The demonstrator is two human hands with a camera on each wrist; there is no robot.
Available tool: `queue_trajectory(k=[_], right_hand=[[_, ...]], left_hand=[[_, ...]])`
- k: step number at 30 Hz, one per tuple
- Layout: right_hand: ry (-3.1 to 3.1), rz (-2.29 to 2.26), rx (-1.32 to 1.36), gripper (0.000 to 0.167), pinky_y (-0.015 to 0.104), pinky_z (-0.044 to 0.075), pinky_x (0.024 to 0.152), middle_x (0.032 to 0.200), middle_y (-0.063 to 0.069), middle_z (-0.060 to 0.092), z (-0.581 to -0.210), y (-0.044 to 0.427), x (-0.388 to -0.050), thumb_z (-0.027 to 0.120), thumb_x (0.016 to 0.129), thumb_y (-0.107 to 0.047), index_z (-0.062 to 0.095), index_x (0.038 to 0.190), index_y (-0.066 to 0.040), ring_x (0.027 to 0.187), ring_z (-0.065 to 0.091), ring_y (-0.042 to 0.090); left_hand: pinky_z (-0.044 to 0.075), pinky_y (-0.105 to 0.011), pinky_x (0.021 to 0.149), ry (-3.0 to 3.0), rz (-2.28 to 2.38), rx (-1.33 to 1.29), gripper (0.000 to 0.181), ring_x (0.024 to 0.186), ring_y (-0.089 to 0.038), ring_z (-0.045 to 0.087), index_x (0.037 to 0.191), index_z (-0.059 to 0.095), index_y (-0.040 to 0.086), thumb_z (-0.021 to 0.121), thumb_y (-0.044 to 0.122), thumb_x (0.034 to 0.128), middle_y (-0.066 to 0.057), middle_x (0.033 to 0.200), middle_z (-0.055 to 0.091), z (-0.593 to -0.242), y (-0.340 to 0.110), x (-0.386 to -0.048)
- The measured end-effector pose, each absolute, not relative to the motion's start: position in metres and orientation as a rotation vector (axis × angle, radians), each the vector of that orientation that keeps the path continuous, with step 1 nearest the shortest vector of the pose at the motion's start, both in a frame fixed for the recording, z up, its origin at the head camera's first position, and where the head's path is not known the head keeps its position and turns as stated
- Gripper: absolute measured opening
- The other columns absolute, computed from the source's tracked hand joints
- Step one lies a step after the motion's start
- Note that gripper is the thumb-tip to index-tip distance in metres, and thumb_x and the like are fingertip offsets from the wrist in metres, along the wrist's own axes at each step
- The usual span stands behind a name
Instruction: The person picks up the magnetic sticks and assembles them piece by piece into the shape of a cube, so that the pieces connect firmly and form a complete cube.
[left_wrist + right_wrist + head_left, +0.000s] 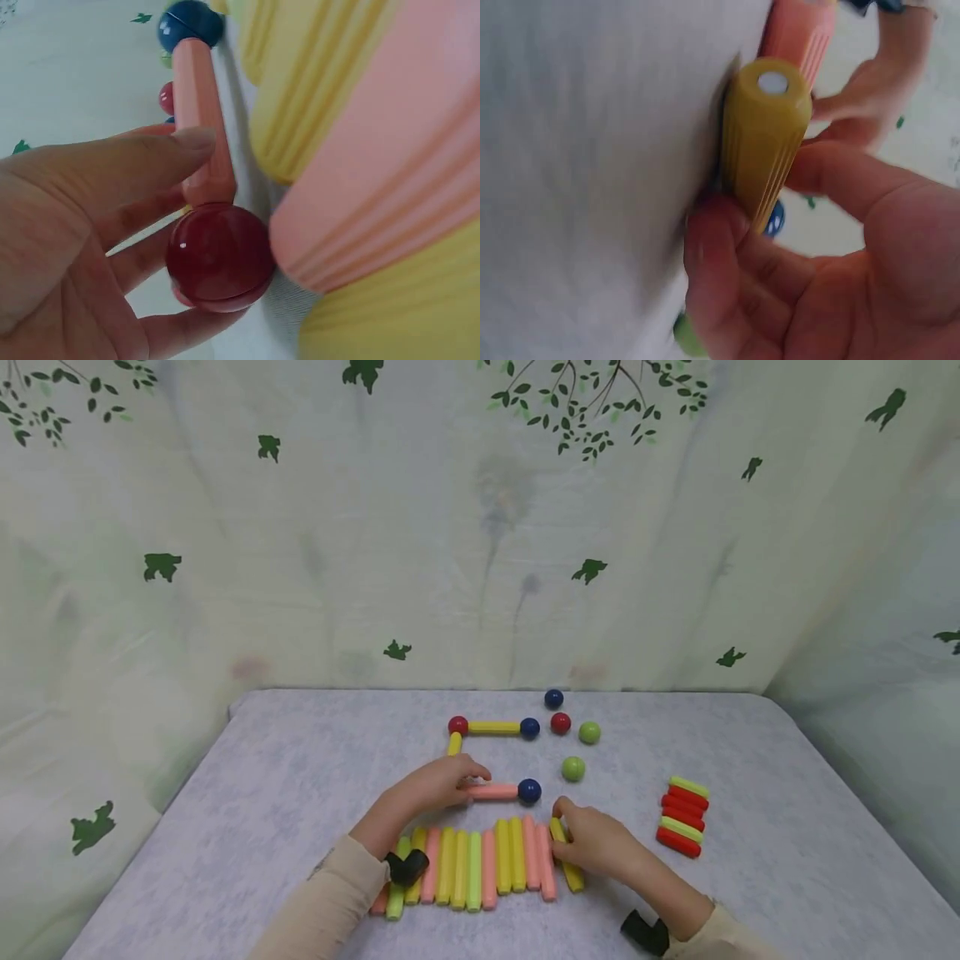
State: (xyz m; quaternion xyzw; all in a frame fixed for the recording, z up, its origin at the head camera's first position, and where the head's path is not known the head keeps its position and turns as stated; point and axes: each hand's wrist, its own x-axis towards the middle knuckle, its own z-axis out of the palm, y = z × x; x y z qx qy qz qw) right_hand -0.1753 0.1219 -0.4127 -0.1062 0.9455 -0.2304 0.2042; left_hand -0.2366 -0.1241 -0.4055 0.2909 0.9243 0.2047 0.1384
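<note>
While both hands work over a pale table (225,860), the left hand (438,781) holds a pink rod (495,792), thumb on one side and fingers behind. This rod is near the table's middle, with a blue ball (529,790) at its right end and a red ball (221,251) at its left.

The right hand (596,839) pinches one yellow rod (573,875) narrowly between thumb and fingers, at the right end of a row of rods (474,872). It tilts slightly, just beside the last pink one; whether it touches the table, I cannot tell.

Twelve others show in the row: five yellow, five pink, two green. The left arm hides part of the row's left end.

Behind the left hand, a corner ball (458,726), red, touches two yellow rods. One runs right to a second blue ball (529,728); the other comes toward the hand, which hides its lower end.

Four loose balls lie right of these: one blue (554,698), one red (560,722), two green (573,769). Farther right, six short rods (682,818) lie side by side, four red and two green.
</note>
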Motion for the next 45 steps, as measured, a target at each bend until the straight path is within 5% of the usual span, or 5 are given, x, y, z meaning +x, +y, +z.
queue_trajectory(k=[6, 13, 23, 34, 45], right_hand=[[2.696, -1.145, -0.292, 0.039, 0.028, 0.043, 0.050, 0.066, 0.004, 0.051, -0.401, 0.128, -0.202, 0.062, 0.084, -0.015, 0.044, 0.119, -0.011, 0.054, 0.049, 0.018], [2.662, -1.608, -0.213, 0.044, 0.034, 0.052, 0.056, 0.076, 0.009, 0.059, -0.400, 0.113, -0.249, 0.058, 0.088, -0.013, 0.037, 0.127, -0.008, 0.062, 0.058, 0.020], [2.583, -1.455, -0.034, 0.041, 0.033, 0.051, 0.054, 0.079, 0.012, 0.059, -0.414, 0.099, -0.278, 0.060, 0.084, -0.009, 0.042, 0.121, -0.006, 0.057, 0.059, 0.021], [2.459, -1.314, 0.048, 0.082, 0.030, 0.051, 0.057, 0.111, 0.019, 0.050, -0.413, 0.096, -0.296, 0.064, 0.079, -0.003, 0.016, 0.144, -0.018, 0.064, 0.059, 0.022], [2.529, -1.087, 0.055, 0.072, 0.028, 0.045, 0.063, 0.108, 0.015, 0.049, -0.408, 0.098, -0.301, 0.064, 0.079, -0.009, 0.029, 0.140, -0.020, 0.076, 0.052, 0.024]], left_hand=[[0.044, -0.036, 0.085, 2.788, 0.726, 0.584, 0.056, 0.100, -0.021, 0.046, 0.130, 0.045, 0.011, 0.068, 0.021, 0.0809, -0.011, 0.127, 0.039, -0.401, -0.134, -0.229], [0.044, -0.038, 0.085, 2.766, 0.882, 0.299, 0.067, 0.092, -0.020, 0.047, 0.134, 0.038, 0.009, 0.071, 0.022, 0.0778, -0.012, 0.119, 0.044, -0.408, -0.144, -0.222], [0.043, -0.041, 0.087, 2.738, 1.031, 0.245, 0.067, 0.097, -0.021, 0.049, 0.134, 0.036, 0.006, 0.071, 0.021, 0.0784, -0.012, 0.119, 0.047, -0.415, -0.145, -0.215], [0.043, -0.042, 0.086, 2.701, 1.083, 0.238, 0.068, 0.100, -0.023, 0.050, 0.134, 0.035, 0.004, 0.070, 0.019, 0.0789, -0.012, 0.122, 0.047, -0.415, -0.146, -0.215], [0.046, -0.039, 0.078, 2.650, 1.072, 0.295, 0.072, 0.089, -0.019, 0.052, 0.133, 0.037, 0.006, 0.073, 0.029, 0.0754, -0.009, 0.111, 0.053, -0.421, -0.142, -0.216]])
